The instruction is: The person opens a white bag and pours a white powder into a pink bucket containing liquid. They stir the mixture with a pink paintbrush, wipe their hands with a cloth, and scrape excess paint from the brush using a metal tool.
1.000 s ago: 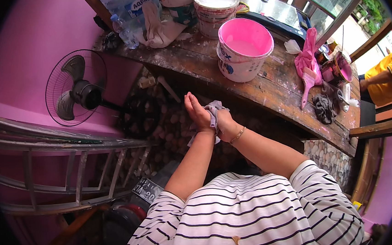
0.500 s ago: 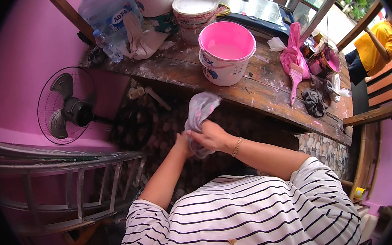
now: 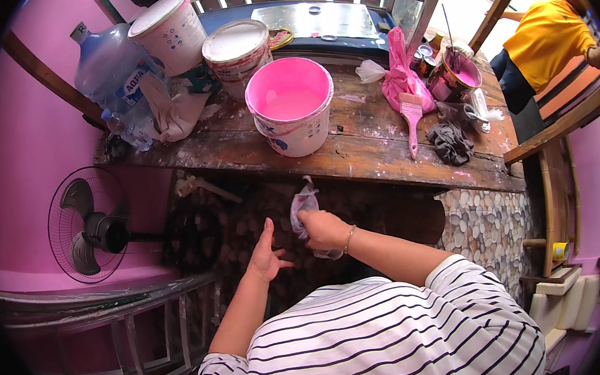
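Gripped in my right hand (image 3: 326, 230) is a crumpled grey rag (image 3: 304, 203) with pink smudges, in front of the table's near edge. My left hand (image 3: 267, 258) is beside it, empty, with thumb and fingers spread. Beyond both hands, a white bucket (image 3: 296, 140) holding pink paint (image 3: 288, 104) stands on the paint-spattered wooden table (image 3: 371, 146). A wide pink-stained paintbrush (image 3: 411, 119) lies right of the bucket, propped against a pink plastic bag (image 3: 399, 74). A dark crumpled cloth (image 3: 450, 142) rests close to the brush.
Lidded buckets (image 3: 236, 48) and a large blue water bottle (image 3: 111, 65) crowd the table's far left. An open paint can (image 3: 455, 80) sits at right. A fan (image 3: 95, 232) and a metal ladder (image 3: 124, 321) are on my left. A person in a yellow shirt (image 3: 549, 41) is outside at far right.
My left hand has come off the rag and opened; the right still grips it. The view has shifted, and the person in yellow appears larger, with an arm reaching out.
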A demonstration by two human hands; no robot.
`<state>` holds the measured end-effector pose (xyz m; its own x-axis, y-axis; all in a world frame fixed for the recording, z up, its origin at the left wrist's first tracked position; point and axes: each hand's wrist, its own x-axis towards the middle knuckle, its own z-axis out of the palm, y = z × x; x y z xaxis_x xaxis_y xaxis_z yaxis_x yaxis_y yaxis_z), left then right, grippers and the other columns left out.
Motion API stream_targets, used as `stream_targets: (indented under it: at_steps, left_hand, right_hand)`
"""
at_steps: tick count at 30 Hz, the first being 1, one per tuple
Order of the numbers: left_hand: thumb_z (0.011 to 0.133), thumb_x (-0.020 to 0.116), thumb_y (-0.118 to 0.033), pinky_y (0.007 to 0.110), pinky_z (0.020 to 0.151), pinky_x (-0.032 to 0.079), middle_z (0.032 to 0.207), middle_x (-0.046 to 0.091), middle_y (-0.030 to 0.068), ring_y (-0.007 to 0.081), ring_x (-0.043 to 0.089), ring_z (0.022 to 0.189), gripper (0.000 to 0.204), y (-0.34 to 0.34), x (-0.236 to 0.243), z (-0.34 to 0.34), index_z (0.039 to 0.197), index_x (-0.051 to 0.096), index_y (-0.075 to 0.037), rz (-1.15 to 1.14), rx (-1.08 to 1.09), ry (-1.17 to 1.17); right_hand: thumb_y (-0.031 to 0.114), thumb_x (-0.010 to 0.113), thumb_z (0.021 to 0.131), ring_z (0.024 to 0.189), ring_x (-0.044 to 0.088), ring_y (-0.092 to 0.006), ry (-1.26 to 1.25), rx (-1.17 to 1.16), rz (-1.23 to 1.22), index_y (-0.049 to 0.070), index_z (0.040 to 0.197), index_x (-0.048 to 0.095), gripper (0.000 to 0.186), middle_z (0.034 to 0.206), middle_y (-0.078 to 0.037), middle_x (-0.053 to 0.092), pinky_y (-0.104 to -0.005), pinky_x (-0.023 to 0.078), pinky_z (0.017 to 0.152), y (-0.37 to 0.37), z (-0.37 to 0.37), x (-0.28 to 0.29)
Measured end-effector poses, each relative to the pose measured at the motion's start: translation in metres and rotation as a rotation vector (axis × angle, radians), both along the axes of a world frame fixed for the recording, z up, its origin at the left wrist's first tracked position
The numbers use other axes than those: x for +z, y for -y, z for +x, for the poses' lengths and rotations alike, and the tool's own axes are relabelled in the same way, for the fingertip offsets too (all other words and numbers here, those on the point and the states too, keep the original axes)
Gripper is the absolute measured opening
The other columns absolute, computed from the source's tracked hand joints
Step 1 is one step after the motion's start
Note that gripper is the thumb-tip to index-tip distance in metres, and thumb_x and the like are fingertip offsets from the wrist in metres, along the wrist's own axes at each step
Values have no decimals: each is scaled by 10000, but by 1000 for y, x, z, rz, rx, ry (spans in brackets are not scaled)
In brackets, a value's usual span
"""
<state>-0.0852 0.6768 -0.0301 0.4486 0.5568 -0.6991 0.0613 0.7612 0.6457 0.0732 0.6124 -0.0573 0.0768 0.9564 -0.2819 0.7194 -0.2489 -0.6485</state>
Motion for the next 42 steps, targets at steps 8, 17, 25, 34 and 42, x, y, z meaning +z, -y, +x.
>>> stream_targets:
  at_steps: [8,17,25,34,42]
  left_hand:
    - [900,495,-125,356,753,525,908,618,122,235,635,832,152,-25,-82,43,938,569,2,-231,60,277]
    - [890,577,-430,564,989,269,1315,463,42,210,335,1279,406,-11,2,96,1168,548,-136,-42,-649,82]
    - [876,615,-346,404,862,433,1097,581,44,199,523,1042,348,-46,-26,54,1111,545,-99,5,-510,-168]
    - [898,611,-286,361,787,498,1041,542,69,182,548,870,306,-61,-18,87,1097,515,-75,350,84,-127]
    - [850,536,-596,428,850,397,1261,354,72,231,422,996,721,-114,46,121,1339,392,-86,367,175,-114]
  right_hand:
    - [178,767,616,855,592,-321,-150,-171,476,30,952,617,397,995,-173,600,-386,477,817,18,3,28]
    - [117,825,639,845,585,-132,-509,-574,293,34,1028,550,484,897,-55,621,-294,483,776,105,136,63]
    - [233,849,608,1152,482,-332,382,-823,258,38,1108,543,618,1228,-210,487,-425,414,950,168,290,134]
    - [318,675,795,988,577,-386,324,-840,59,8,988,560,384,1033,-218,596,-434,472,830,64,275,50]
    - [273,615,807,901,601,-395,539,-910,-28,9,972,536,321,948,-227,589,-475,475,788,61,282,-30]
